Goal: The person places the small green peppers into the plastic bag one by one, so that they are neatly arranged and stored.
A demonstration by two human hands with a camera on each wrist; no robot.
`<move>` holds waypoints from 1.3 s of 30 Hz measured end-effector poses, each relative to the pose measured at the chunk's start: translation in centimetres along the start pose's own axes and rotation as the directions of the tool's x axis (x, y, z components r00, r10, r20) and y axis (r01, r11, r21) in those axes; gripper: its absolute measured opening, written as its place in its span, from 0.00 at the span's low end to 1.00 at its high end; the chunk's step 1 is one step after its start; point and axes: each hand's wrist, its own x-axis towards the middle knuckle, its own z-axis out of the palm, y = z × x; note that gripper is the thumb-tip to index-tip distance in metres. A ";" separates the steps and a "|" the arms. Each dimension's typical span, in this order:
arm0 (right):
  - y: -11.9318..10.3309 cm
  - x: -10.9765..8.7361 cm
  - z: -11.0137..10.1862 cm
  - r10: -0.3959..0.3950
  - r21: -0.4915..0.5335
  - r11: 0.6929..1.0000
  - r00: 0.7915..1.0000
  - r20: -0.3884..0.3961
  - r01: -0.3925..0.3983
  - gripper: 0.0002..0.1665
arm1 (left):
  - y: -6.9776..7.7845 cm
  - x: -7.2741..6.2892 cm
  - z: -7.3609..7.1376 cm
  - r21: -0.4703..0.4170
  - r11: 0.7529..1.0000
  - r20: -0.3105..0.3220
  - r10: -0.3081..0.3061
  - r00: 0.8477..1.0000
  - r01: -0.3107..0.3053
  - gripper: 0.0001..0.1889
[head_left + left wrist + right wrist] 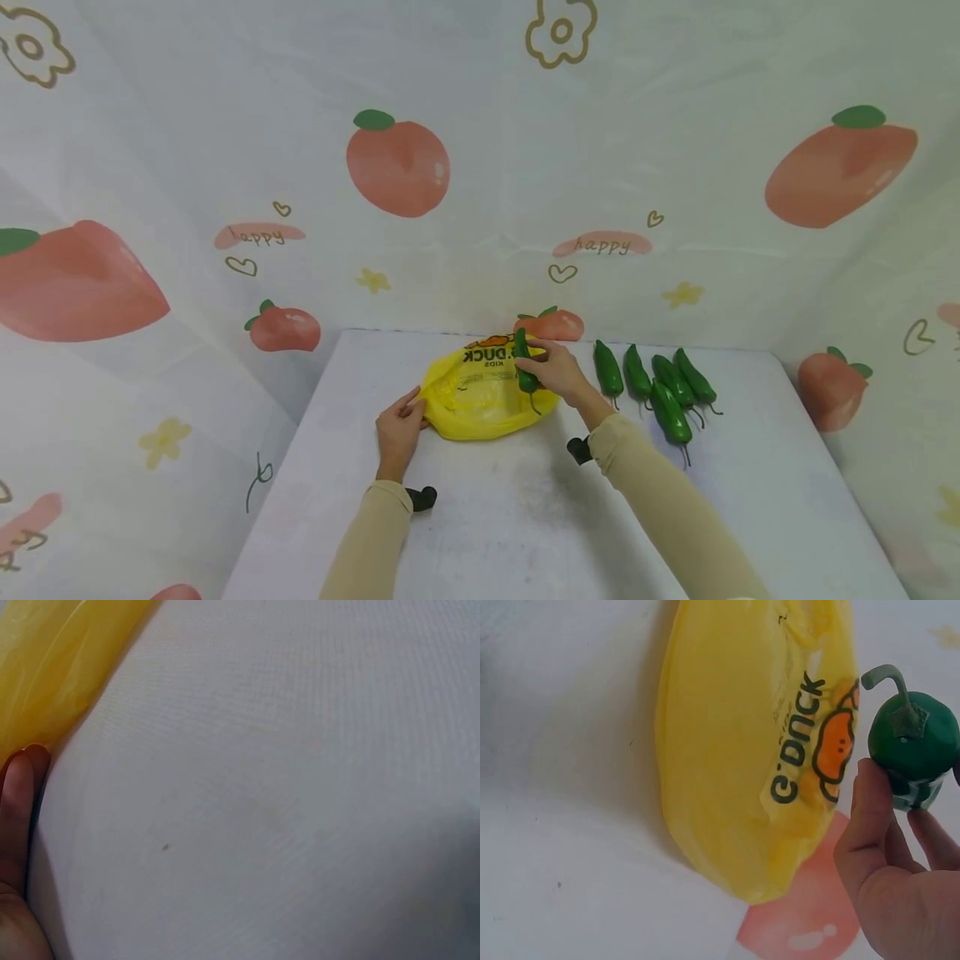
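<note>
Green pepper point(522, 347): above the bag's right side, to the left hand's right; the right hand is nearer, holding it; long axis near to far, stem near, tip far.
Right hand point(558, 372): grips the pepper.
Left hand point(400, 427): pinches the bag's left edge.
Yellow bag point(465, 431): between the hands; mouth open.
Other peppers point(671, 414): five, right.

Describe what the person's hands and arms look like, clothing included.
The left hand and right hand are bare, with no gloves. Both arms wear long, plain beige sleeves, the left sleeve and right sleeve ending at the wrists. A small black rounded piece sticks out on the inner side by each cuff. No cables show.
</note>
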 end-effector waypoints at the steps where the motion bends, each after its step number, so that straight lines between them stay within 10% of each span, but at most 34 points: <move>1: 0.0 0.2 0.2 0.005 0.006 1.000 1.000 -0.002 -0.005 0.39 | 0.0 0.0 0.0 0.001 1.000 -0.001 0.000 1.000 0.000 0.19; 39: 0.1 3.3 7.9 0.115 0.130 0.983 0.986 0.123 -0.131 0.37 | -0.6 0.0 0.4 0.031 0.999 -0.033 0.038 0.999 -0.037 0.18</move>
